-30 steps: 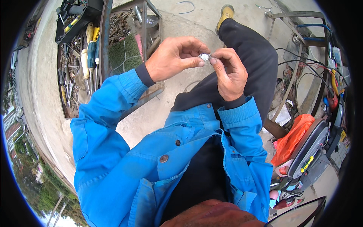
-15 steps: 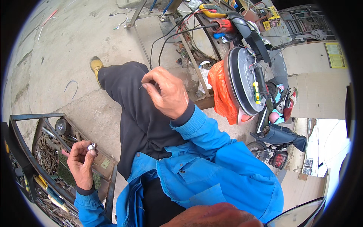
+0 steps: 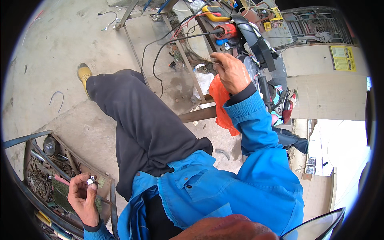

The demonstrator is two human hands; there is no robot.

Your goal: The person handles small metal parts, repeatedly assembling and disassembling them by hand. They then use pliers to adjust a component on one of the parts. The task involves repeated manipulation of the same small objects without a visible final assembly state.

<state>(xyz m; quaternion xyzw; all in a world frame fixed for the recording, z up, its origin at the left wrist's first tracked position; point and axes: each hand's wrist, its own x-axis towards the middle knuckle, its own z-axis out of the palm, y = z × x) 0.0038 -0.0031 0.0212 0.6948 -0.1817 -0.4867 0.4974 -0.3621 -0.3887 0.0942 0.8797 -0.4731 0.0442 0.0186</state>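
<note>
At the lower left, my left hand (image 3: 84, 200) pinches a small white part with a metal ring (image 3: 91, 180) between thumb and fingertips. It is above a metal-framed tray of scrap and tools (image 3: 36, 138). My right hand (image 3: 233, 75) is raised in front of the bench at the upper right, fingers bent toward the thumb. Something thin may be between its fingertips, but it is too small to make out. Beside that hand hangs an orange plastic bag (image 3: 219, 100). A round black-and-silver piece (image 3: 251, 66) behind it is mostly hidden.
Black cables (image 3: 176, 40) loop down from the bench near a red tubular tool (image 3: 226, 32) and a yellow meter (image 3: 216, 13). A bench leg frame (image 3: 186, 60) stands on the concrete floor. A curved wire piece (image 3: 57, 94) lies by my shoe (image 3: 84, 74).
My right hand has moved from above my knee to the right, up to the bench and the orange bag. The left hand still holds the small white part. The view has shifted slightly.
</note>
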